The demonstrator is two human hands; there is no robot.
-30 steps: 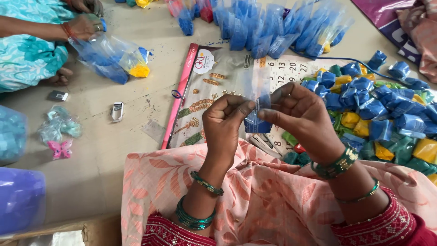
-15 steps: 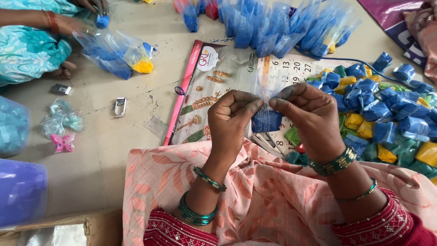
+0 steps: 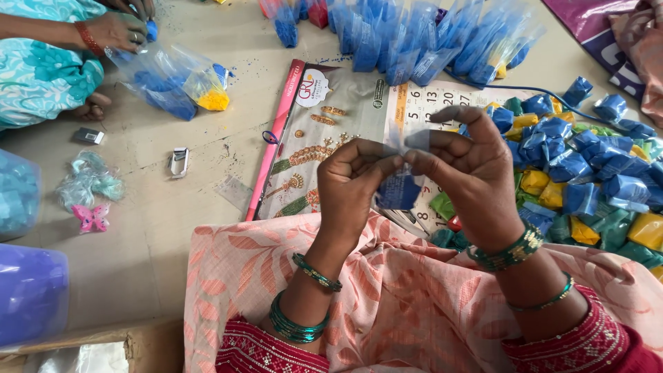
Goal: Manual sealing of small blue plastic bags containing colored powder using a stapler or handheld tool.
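A small clear plastic packet of blue powder (image 3: 399,188) hangs between both my hands above my lap. My left hand (image 3: 356,190) pinches its top edge from the left, and my right hand (image 3: 473,173) pinches it from the right with thumb and forefinger. Beneath them a wall calendar (image 3: 331,131) lies flat on the floor. To my right lies a heap of filled packets (image 3: 587,186) in blue, yellow and green.
A row of upright blue packets (image 3: 414,38) stands at the back. Another person's hand (image 3: 117,27) holds a bag of blue and yellow powder (image 3: 176,83) at the far left. A metal clip (image 3: 179,161), a pink butterfly clip (image 3: 90,217) and a purple tub (image 3: 31,293) lie left.
My hands have shifted slightly on the packet's top while it stayed between them. The other person's hand and bag at the far left moved a little.
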